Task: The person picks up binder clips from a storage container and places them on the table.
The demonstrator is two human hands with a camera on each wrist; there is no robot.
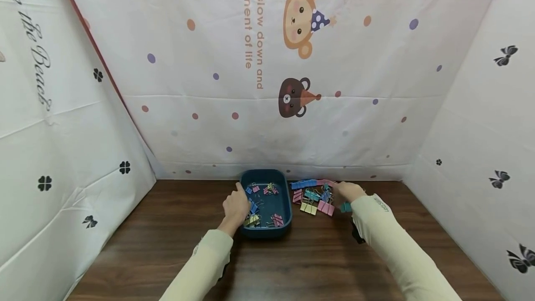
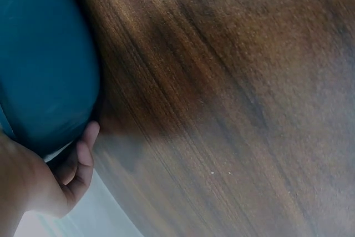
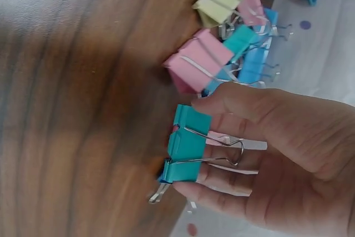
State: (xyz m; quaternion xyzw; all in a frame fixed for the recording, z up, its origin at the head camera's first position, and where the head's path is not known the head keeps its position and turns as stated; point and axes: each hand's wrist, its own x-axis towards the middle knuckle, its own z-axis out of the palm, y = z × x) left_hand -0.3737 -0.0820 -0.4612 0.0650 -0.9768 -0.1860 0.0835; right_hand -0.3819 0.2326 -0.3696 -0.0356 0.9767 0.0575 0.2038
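My left hand (image 1: 236, 204) grips the left side of a dark blue plastic bin (image 1: 263, 232). In the left wrist view its fingers (image 2: 84, 156) curl against the bin's outer wall. The bin holds several coloured binder clips, among them a pink binder clip (image 1: 277, 219). At the far side of a loose clip pile is my right hand (image 1: 351, 191), its fingers extended beside a teal binder clip (image 3: 189, 142) and partly hidden behind it. A pink binder clip (image 3: 201, 60) lies near the thumb. Whether the fingers touch the clips is unclear.
Beside the bin lie a yellow binder clip (image 1: 308, 208), a row of blue binder clips (image 1: 303, 184) and several other clips. Everything stands on a dark wooden table (image 1: 301, 268). A printed white cloth (image 1: 251, 129) hangs directly behind it, with further cloth at both sides.
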